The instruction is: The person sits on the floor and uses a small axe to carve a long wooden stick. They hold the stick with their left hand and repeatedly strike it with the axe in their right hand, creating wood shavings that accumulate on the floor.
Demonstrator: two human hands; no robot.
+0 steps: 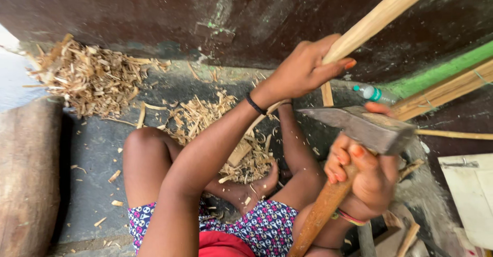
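My left hand (303,69) gripped the pale wooden pole (380,15), slanting up-right; my right hand (359,175), clenched on the hatchet (359,126), was just below it.

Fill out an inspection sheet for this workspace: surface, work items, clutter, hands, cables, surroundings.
Surface: grey concrete floor, strewn with chips.
Work items: long pale wooden stick, slanting up out of the frame; hatchet with grey metal blade on a brown wooden handle.
Clutter: heaps of pale wood shavings, clear plastic bottle with a teal cap, split wooden strips.
Hands: left hand gripping the stick; right hand gripping the hatchet handle just below the blade.
Cables: nothing seen.
Surroundings: dark stained wall with a green band, brown rounded log at the left, white board at the right.
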